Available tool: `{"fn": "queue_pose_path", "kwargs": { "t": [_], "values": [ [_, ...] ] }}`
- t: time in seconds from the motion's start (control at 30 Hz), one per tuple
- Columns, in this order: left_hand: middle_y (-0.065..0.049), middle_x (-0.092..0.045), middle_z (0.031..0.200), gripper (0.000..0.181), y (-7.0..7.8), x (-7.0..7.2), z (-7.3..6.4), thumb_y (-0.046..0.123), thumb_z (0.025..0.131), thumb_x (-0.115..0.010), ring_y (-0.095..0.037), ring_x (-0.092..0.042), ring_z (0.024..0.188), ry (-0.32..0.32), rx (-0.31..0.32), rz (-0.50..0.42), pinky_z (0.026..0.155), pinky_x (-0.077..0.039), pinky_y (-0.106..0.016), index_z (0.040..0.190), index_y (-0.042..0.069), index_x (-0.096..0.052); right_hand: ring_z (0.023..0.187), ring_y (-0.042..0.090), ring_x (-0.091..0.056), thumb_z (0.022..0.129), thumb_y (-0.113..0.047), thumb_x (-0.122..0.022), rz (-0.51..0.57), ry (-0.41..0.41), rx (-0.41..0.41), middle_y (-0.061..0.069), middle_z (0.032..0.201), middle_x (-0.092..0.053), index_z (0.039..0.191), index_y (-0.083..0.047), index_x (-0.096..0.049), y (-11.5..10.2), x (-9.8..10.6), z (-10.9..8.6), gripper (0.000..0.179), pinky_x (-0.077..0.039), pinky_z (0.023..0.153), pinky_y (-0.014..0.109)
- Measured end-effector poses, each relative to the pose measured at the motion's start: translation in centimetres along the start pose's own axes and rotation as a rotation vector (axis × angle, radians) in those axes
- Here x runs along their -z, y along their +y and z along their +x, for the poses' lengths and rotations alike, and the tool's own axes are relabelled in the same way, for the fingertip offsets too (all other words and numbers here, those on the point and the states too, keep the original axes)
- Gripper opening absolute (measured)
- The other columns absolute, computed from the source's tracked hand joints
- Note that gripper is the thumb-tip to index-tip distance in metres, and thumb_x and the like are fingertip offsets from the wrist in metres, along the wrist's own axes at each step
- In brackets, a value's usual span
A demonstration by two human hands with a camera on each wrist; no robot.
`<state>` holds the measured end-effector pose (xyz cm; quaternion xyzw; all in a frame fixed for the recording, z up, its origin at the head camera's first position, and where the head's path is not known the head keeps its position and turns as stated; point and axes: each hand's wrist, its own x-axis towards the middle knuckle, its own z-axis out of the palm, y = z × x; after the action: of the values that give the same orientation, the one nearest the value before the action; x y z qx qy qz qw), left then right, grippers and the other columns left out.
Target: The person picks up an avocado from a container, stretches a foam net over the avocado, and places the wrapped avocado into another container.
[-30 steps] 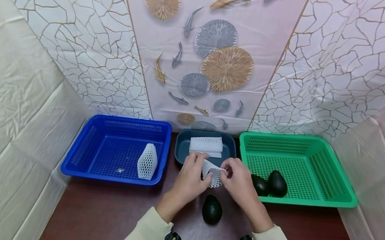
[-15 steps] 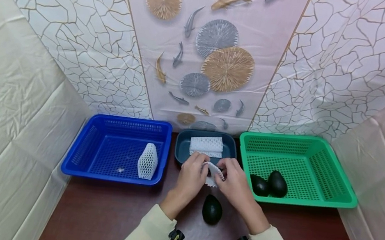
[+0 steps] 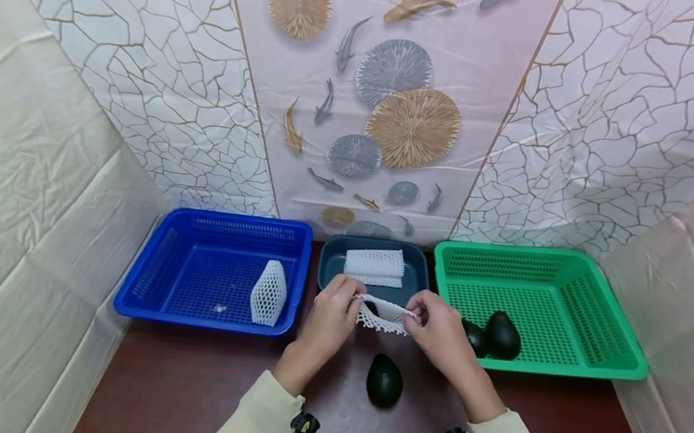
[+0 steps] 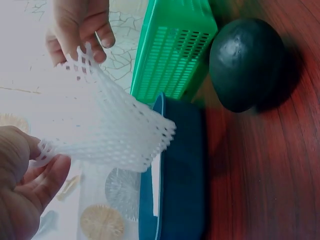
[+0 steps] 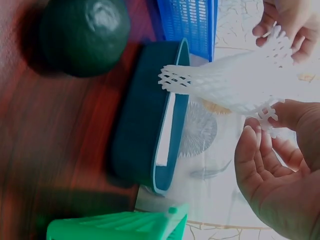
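Observation:
A white foam net sleeve (image 3: 387, 315) is stretched between both hands, its mouth pulled wide. My left hand (image 3: 329, 319) pinches one side of the rim between thumb and fingers, and my right hand (image 3: 441, 335) pinches the opposite side. In the left wrist view the foam net (image 4: 120, 132) tapers toward its far end, above the dark tray. On the table just below the hands lies a dark green avocado (image 3: 385, 382), bare. Two more avocados (image 3: 503, 336) sit in the green basket (image 3: 627, 341), one partly hidden by my right hand.
At the left stands a blue basket (image 3: 144, 268) holding a net-covered item (image 3: 269, 293). Behind the hands a dark teal tray (image 3: 329, 262) holds folded white foam nets (image 3: 375, 265). Patterned cloth walls (image 3: 349, 202) close in the back and sides.
My hands first come closer together, then spread apart sideways, widening the mouth of the foam net. The avocado on the table stays put.

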<state>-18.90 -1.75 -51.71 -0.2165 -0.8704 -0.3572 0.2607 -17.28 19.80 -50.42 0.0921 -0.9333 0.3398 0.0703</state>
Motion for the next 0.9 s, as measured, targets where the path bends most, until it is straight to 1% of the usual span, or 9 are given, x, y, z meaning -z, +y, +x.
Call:
{"fn": "queue_pose_path", "kwargs": {
  "t": [0.1,0.2,0.4,0.57,0.7,0.8,0.9],
  "values": [
    [-0.007,-0.066,0.097,0.006,-0.3,0.1,-0.1,0.002,0.094,-0.071,-0.02,-0.069,0.092,-0.025,-0.002,-0.012,0.08,-0.06,-0.034,0.097,0.007,-0.071,0.077,0.016,-0.056,0.089,-0.008,-0.073,-0.019,0.009,0.004,0.001,0.087,-0.061,0.096,-0.013,-0.064,0.1,0.3,0.1,0.012,-0.048,0.067,0.029],
    [-0.006,-0.065,0.096,0.006,-0.5,0.2,-0.2,0.002,0.095,-0.071,-0.019,-0.069,0.09,-0.03,0.01,-0.016,0.08,-0.06,-0.033,0.097,0.008,-0.072,0.077,0.019,-0.058,0.089,-0.006,-0.074,-0.022,0.023,0.011,0.002,0.087,-0.062,0.096,-0.011,-0.065,0.4,0.5,0.2,0.012,-0.049,0.066,0.029],
    [-0.006,-0.064,0.092,0.006,-0.7,0.3,-0.3,0.001,0.094,-0.07,-0.018,-0.068,0.086,-0.017,0.042,-0.011,0.077,-0.06,-0.033,0.095,0.007,-0.072,0.077,0.016,-0.059,0.089,-0.006,-0.074,-0.004,0.034,0.025,0.002,0.087,-0.063,0.096,-0.01,-0.065,1.0,0.7,0.4,0.013,-0.051,0.066,0.029],
    [-0.006,-0.065,0.094,0.005,-0.6,0.2,-0.5,0.002,0.095,-0.071,-0.017,-0.068,0.086,-0.044,0.054,-0.017,0.076,-0.06,-0.03,0.097,0.007,-0.072,0.077,0.017,-0.06,0.088,-0.006,-0.075,-0.001,0.033,0.021,0.002,0.087,-0.063,0.097,-0.01,-0.064,0.7,0.8,0.5,0.014,-0.051,0.066,0.029],
    [-0.007,-0.066,0.099,0.007,-0.1,0.0,-0.5,0.004,0.094,-0.071,-0.018,-0.068,0.088,-0.072,0.035,-0.011,0.077,-0.06,-0.031,0.101,0.008,-0.071,0.076,0.015,-0.059,0.087,-0.005,-0.076,-0.008,0.036,0.046,0.003,0.086,-0.063,0.099,-0.008,-0.065,0.0,0.7,0.7,0.016,-0.051,0.066,0.029],
    [-0.007,-0.066,0.104,0.016,0.5,-0.1,-0.3,0.006,0.092,-0.074,-0.02,-0.069,0.093,-0.089,0.012,0.015,0.079,-0.06,-0.034,0.107,0.008,-0.071,0.075,0.014,-0.058,0.086,-0.003,-0.077,-0.027,0.054,0.076,0.004,0.086,-0.063,0.099,-0.006,-0.065,-0.6,0.5,0.9,0.018,-0.052,0.066,0.03],
    [-0.008,-0.066,0.108,0.027,1.1,-0.1,-0.1,0.01,0.089,-0.078,-0.023,-0.067,0.098,-0.115,-0.015,0.062,0.083,-0.06,-0.037,0.114,0.009,-0.069,0.074,0.015,-0.058,0.084,-0.001,-0.079,-0.049,0.068,0.098,0.004,0.086,-0.063,0.097,-0.005,-0.066,-1.1,0.4,1.1,0.019,-0.053,0.066,0.031]
  ]
}}
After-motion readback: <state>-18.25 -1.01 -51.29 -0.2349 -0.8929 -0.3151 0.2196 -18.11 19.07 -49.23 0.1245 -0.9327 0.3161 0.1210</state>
